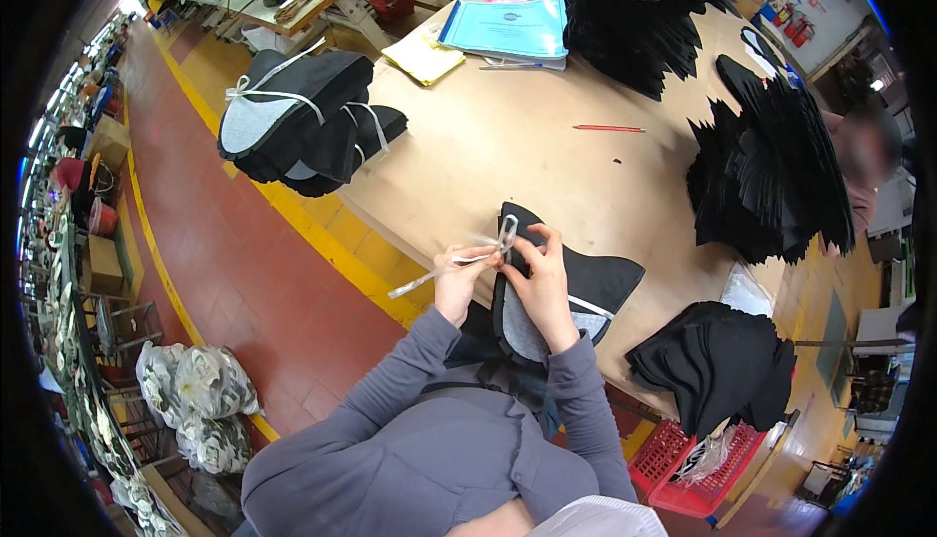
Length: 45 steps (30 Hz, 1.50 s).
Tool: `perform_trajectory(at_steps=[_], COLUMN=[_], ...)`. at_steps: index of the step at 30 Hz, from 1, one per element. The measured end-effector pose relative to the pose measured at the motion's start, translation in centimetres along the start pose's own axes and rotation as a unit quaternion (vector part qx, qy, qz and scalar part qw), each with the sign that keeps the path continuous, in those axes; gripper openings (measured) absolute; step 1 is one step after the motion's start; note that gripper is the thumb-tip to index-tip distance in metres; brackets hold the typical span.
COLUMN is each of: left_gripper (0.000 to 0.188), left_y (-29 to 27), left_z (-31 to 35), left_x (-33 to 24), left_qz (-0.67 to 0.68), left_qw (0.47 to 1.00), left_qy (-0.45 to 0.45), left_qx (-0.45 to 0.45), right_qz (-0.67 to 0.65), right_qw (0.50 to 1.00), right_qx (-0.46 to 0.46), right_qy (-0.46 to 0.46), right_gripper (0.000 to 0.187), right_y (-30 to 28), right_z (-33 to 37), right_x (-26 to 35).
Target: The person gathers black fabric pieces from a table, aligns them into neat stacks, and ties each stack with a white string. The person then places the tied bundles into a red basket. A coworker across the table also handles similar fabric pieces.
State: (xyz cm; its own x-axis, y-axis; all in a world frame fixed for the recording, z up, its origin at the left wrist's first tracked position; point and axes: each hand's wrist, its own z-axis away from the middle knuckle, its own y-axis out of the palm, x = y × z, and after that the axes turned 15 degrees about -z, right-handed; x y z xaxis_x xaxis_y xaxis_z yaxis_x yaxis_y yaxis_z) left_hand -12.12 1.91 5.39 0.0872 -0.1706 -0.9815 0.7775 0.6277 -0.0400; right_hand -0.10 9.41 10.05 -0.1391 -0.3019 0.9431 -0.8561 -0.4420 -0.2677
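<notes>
A bundle of black cut fabric pieces [607, 281] with a grey patch lies at the near edge of the table, in front of me. A white tie strip [415, 286] runs round it, with a loop standing up at its left part. My left hand [463, 281] is closed in a pinch on the strip, its loose end trailing to the left. My right hand [543, 281] is closed beside it, thumb and fingers at the loop, and rests over the bundle. The fingertips partly hide where the strip crosses.
Tied black bundles [293, 117] sit at the table's left edge. Tall black stacks [771, 171] stand right and far; a loose black pile [717, 361] lies near right. A red pencil [610, 129], blue booklet [508, 24] and red basket [698, 500] are around. Someone stands at the right.
</notes>
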Motion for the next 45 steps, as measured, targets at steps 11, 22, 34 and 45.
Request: perform_trajectory(at_steps=[11, 22, 34, 45], left_gripper=[0.018, 0.008, 0.024, 0.021], left_y=[-0.3, -1.5, -2.2, -0.6], left_z=[0.4, 0.2, 0.0, -4.0], left_x=[-0.1, -2.6, 0.6, 6.2], left_qz=[-0.240, -0.532, 0.022, -0.011], left_qw=[0.959, 0.799, 0.966, 0.995], left_qy=[0.116, 0.279, -0.107, -0.101], left_qx=[-0.099, 0.017, 0.235, 0.020], right_qz=[0.039, 0.033, 0.016, 0.107], right_qw=[0.996, 0.998, 0.995, 0.984], right_qx=[0.076, 0.021, 0.041, 0.034], right_qy=[-0.001, -0.047, -0.092, -0.137], right_gripper=[0.017, 0.011, 0.014, 0.011], right_y=[-0.4, 0.2, -0.5, -0.8], right_z=[-0.4, 0.6, 1.9, 2.8], right_x=[-1.3, -1.0, -0.4, -0.2])
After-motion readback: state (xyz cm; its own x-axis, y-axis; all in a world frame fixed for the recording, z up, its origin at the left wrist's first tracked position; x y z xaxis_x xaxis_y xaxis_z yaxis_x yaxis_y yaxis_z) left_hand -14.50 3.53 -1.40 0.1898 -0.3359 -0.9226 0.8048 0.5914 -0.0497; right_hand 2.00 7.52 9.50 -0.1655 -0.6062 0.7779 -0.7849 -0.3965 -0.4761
